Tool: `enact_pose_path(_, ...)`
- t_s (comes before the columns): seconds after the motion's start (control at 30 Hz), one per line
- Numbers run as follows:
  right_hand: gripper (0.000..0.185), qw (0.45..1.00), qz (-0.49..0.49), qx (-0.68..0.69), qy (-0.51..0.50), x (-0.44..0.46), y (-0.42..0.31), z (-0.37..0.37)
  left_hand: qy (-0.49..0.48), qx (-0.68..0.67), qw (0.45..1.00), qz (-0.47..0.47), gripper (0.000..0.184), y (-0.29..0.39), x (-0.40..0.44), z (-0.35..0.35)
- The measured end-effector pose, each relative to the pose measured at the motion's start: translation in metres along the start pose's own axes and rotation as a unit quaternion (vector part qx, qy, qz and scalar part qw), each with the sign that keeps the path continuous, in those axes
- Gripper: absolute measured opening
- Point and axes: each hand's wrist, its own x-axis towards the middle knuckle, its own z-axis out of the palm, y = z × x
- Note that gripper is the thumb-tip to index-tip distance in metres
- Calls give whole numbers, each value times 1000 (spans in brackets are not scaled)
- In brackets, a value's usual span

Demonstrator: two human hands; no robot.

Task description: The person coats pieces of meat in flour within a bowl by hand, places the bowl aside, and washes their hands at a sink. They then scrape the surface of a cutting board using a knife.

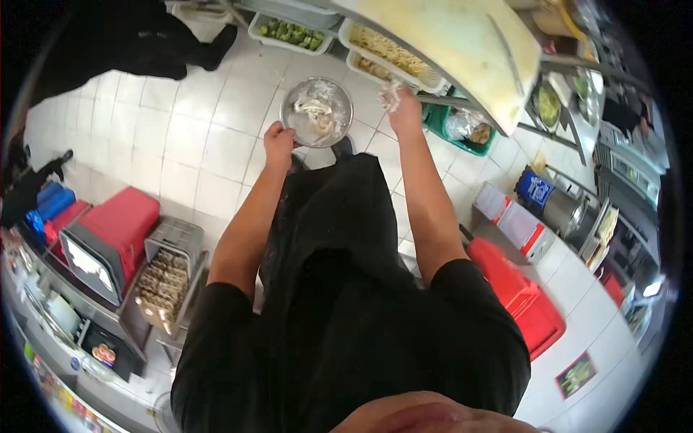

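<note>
- I watch through the head camera and take the round silver metal bowl (345,107) as my landmark; it sits in front of the wearer's black apron (328,206), above the white tiled floor (195,151).
- Inside the bowl I see irregular off-white pieces (315,110) and a pale, powdery coating on the wall.
- The bare left hand (279,142) is at the bowl's near left edge, and I see its fingers closed on the rim.
- The bare right hand (404,114) is to the right of the bowl, apart from it, its fingers caked in a clumpy white coating (390,95). I cannot tell whether it pinches a piece or is merely coated.
- Beyond the bowl, slightly left, is a white rectangular plastic tub (254,30) of chopped green vegetables (292,34).
- Beyond the bowl to the right, near the right hand, I see pale yellow strips (390,52) in another white tub.
- Farther right of the bowl is a green plastic basket (444,137) holding clear bags (462,124); a large pale yellow board (447,40) is above and beyond it.
- Well left of the bowl and farther off, I see another person in black clothing (123,43).
</note>
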Motion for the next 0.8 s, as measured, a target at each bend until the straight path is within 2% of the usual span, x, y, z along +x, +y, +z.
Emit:
enact_pose_path(0.07,30,986,73,115,91,72,37,-60,55,13,998,-23,22,-38,26,1)
enact_pose_path(0.17,35,967,155,155,127,154,109,-143,91,-20,994,-57,25,-98,40,-19)
enact_pose_path(0.27,43,963,164,127,170,204,151,-173,139,-40,986,-87,20,-150,60,-36)
enact_pose_path(0.33,49,963,156,147,163,230,166,-183,151,-45,983,-95,15,-176,66,-49)
enact_pose_path(0.4,51,942,182,153,238,256,165,-168,172,-64,977,-106,14,-197,70,-51)
enact_pose_path(0.5,49,954,150,163,200,314,184,-179,193,-69,971,-125,11,-216,79,-52)
enact_pose_path(0.6,46,966,127,193,117,367,204,-201,221,-63,964,-136,11,-217,85,-42)
enact_pose_path(0.67,43,960,114,159,203,387,218,-195,198,-58,968,-140,6,-235,87,-59)
enact_pose_path(0.7,41,953,107,139,247,391,226,-192,186,-56,970,-145,9,-240,87,-64)
enact_pose_path(0.8,38,960,120,192,163,385,255,-189,179,-33,971,-155,9,-252,93,-73)
